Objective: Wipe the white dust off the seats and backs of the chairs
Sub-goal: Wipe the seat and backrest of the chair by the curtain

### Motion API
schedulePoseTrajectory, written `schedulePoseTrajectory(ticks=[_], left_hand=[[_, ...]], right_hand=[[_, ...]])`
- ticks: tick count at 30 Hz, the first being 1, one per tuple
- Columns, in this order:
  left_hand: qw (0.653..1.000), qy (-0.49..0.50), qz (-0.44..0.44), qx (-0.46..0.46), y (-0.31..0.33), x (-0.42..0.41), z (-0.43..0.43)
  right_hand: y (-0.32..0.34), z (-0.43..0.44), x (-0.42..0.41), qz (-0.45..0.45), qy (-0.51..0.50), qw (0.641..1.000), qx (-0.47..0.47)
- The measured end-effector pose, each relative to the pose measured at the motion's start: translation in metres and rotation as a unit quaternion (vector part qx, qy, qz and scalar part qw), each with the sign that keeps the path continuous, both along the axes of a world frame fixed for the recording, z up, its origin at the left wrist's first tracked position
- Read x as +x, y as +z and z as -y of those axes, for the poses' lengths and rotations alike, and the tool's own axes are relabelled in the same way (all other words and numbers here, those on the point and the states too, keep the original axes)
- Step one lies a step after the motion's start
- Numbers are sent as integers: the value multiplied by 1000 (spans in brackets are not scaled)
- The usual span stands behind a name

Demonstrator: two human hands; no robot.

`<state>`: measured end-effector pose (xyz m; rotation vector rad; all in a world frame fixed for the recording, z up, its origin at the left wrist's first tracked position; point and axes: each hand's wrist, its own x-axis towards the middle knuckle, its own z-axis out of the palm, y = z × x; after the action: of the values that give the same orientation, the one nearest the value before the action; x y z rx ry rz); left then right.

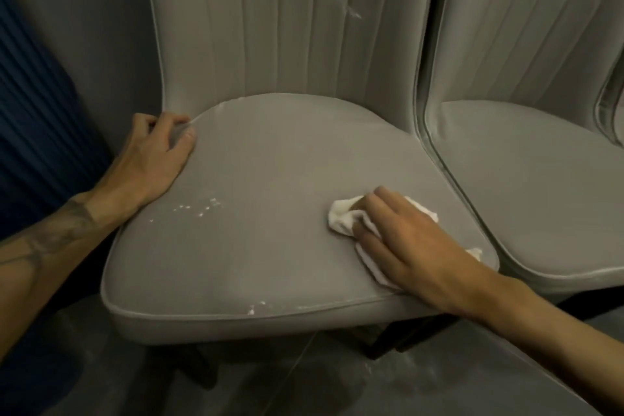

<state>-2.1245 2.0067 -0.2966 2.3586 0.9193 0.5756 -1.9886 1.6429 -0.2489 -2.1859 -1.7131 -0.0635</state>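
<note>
A grey padded chair fills the view, its seat [270, 186] in front of me and its ribbed back [270, 20] rising behind. My right hand [401, 240] presses a crumpled white cloth [344, 219] flat on the seat's right front part, fingers fairly straight over it. My left hand [158, 159] rests on the seat's left rear corner, fingers curled round the edge where seat and back meet. White dust specks [199, 208] lie on the seat's left front. More dust [255, 307] sits on the front seam, and a white smear [354, 12] marks the back.
A second grey chair [526, 179] stands close on the right, almost touching the first. A grey wall and a dark blue ribbed panel [37, 111] are on the left. The dark floor [304, 378] below shows pale dusty patches at the right.
</note>
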Motion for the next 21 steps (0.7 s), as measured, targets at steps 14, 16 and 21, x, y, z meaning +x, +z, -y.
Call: schedulePoseTrajectory(ticks=[14, 16, 21], left_hand=[[999, -4, 43, -25, -1, -3, -12], [998, -4, 50, -42, -1, -3, -16], [997, -61, 28, -41, 1, -10, -37]], right_hand=[[-9, -185, 11, -15, -43, 998, 32], [-10, -215, 1, -29, -44, 998, 24], [-24, -208, -45, -26, 163, 986, 38]])
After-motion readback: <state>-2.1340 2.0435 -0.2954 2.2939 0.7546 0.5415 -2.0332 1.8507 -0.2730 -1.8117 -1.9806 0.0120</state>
